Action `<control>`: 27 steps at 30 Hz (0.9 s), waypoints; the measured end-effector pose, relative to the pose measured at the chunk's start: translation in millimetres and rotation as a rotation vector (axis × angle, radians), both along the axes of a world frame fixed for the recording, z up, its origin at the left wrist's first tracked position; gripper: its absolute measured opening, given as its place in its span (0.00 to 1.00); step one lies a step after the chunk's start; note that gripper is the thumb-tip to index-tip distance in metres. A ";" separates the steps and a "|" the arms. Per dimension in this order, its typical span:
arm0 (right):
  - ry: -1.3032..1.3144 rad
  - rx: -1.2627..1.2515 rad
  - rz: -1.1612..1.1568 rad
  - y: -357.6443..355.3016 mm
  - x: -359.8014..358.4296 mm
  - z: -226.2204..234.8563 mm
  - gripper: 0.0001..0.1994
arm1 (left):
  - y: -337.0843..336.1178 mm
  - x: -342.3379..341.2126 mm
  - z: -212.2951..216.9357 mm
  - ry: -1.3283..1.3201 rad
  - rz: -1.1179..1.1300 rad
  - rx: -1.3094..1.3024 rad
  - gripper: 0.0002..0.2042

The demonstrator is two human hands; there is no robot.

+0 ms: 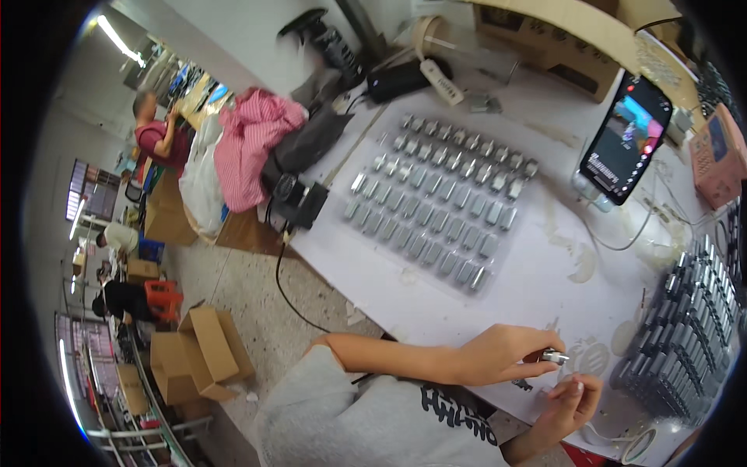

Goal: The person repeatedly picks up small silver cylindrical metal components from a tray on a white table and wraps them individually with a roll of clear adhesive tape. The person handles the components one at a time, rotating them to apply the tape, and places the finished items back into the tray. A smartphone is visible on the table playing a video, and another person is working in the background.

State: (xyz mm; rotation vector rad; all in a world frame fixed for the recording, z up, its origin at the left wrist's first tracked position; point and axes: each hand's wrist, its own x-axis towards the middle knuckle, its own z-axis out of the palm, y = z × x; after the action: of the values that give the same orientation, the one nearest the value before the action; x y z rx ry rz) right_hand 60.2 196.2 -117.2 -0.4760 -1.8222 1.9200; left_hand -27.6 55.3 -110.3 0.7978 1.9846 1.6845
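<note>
Head view, nearest first: a grey printed shirt (366, 416) filled the lower middle, with both forearms rising out of it toward the white table (537, 288).
Left hand (506, 354): it reached across from the left, fingers curled together, and pinched a small metal part (554, 357) at the fingertips, just above the table's near edge.
Right hand (574, 397): it sat just below the left hand, fingers bent and drawn close, tips turned up toward the part; whether they touched it could not be told.
Metal part: it was held over the table, between the two hands, near the front edge.
Clear tray (440, 198): it lay in the middle of the table, well beyond the hands, holding rows of small silver pieces.
Dark trays (689, 331): they were stacked at the table's right side, just right of the hands, packed with similar pieces.
Phone (626, 140): it was propped at the far right of the table, its screen lit.
Tape roll (638, 445): it rested at the table's near right corner, below the right hand.
Pink cloth (253, 140): it was heaped off the table's far left end.
Cardboard boxes (198, 354): they stood on the floor, left of the table.
</note>
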 end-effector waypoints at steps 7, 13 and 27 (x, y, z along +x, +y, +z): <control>-0.067 0.044 0.021 2.9 -7.7 -7.2 0.06 | -37.2 -32.1 -5.7 0.453 0.223 -0.002 0.12; -0.019 -0.060 -0.030 2.7 -16.9 -9.9 0.06 | -159.9 -108.4 28.3 0.741 0.809 -0.275 0.11; 0.018 -0.112 -0.060 9.0 -14.7 -14.7 0.07 | -231.5 -198.4 -9.0 0.908 0.512 -0.811 0.10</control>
State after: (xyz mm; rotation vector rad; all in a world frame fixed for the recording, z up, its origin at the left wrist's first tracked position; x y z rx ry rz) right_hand 45.4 205.2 -131.9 -0.5424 -1.6765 1.9860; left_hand -226.0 -176.3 -119.3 0.8275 3.3533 0.4892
